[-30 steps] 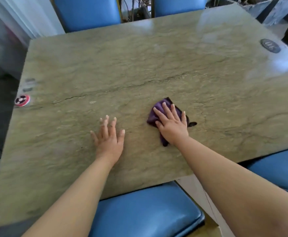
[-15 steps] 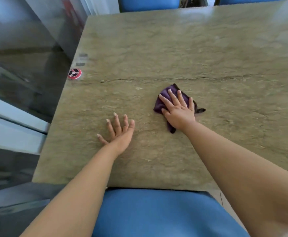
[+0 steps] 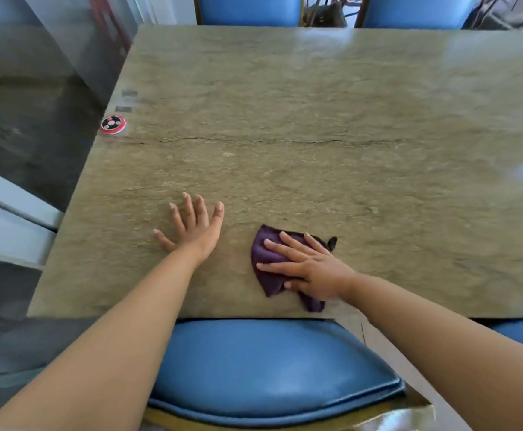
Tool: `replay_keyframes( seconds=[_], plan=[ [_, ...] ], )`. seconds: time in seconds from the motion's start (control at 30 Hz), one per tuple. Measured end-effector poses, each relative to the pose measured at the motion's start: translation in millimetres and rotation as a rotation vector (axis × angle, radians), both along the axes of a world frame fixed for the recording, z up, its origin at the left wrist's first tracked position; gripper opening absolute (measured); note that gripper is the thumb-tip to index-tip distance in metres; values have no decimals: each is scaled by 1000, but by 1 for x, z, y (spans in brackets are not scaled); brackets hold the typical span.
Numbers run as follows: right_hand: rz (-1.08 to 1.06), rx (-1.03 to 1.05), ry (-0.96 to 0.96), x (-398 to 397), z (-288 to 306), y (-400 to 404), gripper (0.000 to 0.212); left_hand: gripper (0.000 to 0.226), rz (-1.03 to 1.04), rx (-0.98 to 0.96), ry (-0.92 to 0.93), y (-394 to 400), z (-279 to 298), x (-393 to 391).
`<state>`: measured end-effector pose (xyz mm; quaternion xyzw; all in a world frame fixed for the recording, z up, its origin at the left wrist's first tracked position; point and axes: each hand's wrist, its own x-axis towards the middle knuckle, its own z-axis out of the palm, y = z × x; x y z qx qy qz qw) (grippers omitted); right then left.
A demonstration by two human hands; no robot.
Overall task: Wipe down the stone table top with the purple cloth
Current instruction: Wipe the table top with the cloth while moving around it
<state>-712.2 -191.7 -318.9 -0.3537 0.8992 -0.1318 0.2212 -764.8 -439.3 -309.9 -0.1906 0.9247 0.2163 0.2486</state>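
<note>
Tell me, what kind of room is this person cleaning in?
Probably a dining area, perhaps in a restaurant. A large greenish stone table top is ringed by blue padded chairs, and a small round red-and-black button disc at its left edge looks like a call button, though I can't be sure.

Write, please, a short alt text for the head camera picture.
A right hand presses a purple cloth flat on a stone table near its front edge; the left hand rests flat beside it. A blue chair stands below.
</note>
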Motion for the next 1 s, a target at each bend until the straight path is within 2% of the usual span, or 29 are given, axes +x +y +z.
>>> replay_keyframes(
  seconds=[0.1,0.17,0.23,0.3,0.37,0.47,0.57,0.7,0.77,0.83,0.9,1.0],
  plan=[
    [-422,67,2,-27,1,36,58,90,-128,-96,-28,18,8,2],
    [-561,114,-15,-30,2,27,58,89,-240,-77,-21,40,12,4],
    [-469,126,-56,-15,7,3,60,84,-318,-48,-11,65,12,4],
    [-228,115,-69,6,7,0,61,78,-368,-20,0,91,9,4],
    [-91,81,-93,24,4,15,62,73,-439,2,-2,116,8,5],
    [-140,-23,-160,36,2,54,58,67,-555,31,-2,152,8,7],
    [-395,-25,-107,36,4,98,57,68,-653,-15,-15,177,3,16],
    [-927,6,-55,32,3,159,54,76,-719,-94,-8,181,-6,23],
    [-1169,36,-71,35,1,166,53,79,-731,-105,-11,179,-5,22],
    [-1317,113,-50,44,-1,148,53,79,-737,-109,-30,180,-5,20],
    [-1321,142,-24,55,-1,118,55,77,-727,-104,-46,182,-5,18],
    [-1110,72,6,66,-3,83,58,69,-656,-48,-22,181,-2,16]
  ],
)
